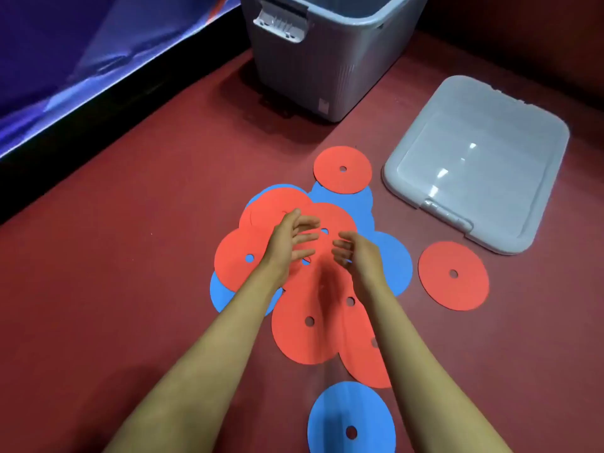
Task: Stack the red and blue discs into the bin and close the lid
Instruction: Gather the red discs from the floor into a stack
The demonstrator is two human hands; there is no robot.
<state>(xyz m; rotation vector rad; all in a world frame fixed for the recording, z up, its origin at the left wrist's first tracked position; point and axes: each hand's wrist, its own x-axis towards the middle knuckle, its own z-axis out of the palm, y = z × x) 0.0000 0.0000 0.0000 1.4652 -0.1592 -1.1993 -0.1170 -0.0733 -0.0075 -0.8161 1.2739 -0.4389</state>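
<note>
Both hands, left (pixel 289 243) and right (pixel 354 256), hover with loose, empty grip over the overlapping flat red and blue discs (pixel 295 325) on the floor before the open grey plastic bin (pixel 313 70), where thin sheets could slip apart when gathered.

A dark red floor (pixel 137 223) fills the view. Along its left edge runs a black border (pixel 108 112), with glossy purple-blue sheeting (pixel 65 60) beyond it
</note>
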